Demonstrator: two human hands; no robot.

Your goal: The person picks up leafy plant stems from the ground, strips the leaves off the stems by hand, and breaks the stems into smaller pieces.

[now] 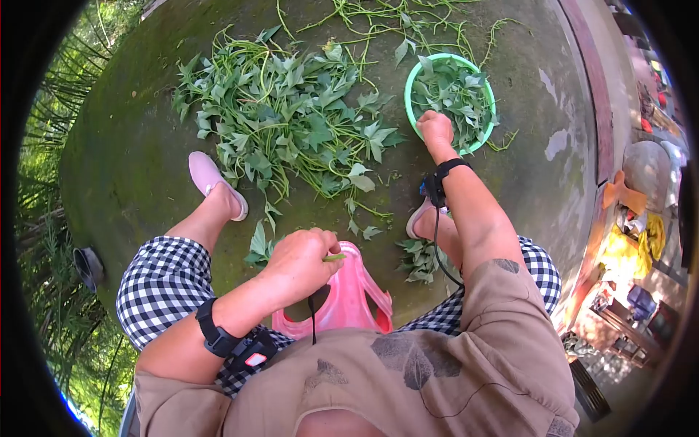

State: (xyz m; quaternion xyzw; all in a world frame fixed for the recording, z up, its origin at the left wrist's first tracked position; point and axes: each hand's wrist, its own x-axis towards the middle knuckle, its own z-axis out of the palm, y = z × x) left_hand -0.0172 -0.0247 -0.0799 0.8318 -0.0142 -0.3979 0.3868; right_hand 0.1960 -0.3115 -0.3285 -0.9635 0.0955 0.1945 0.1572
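Note:
My left hand point(302, 266) is closed in front of me, above a pink plastic stool point(349, 291). From its fingers pokes the end of a green stem point(334, 257). Leaves point(260, 246) show just beyond that hand; whether they belong to the same stem I cannot tell. My right hand point(437, 131) is closed at the near left side of a light-green round basket point(410, 95), which is filled with picked green leaves point(455, 98). Whatever those fingers hold is hidden. Between my feet and farther out lies a big heap of leafy vines point(291, 120).
Bare stripped stems point(378, 29) lie scattered at the far side. A small leaf bunch point(421, 261) rests by my right foot. The mossy concrete floor point(138, 116) meets bushes on the left. Clutter with a yellow cloth point(626, 247) stands along the right.

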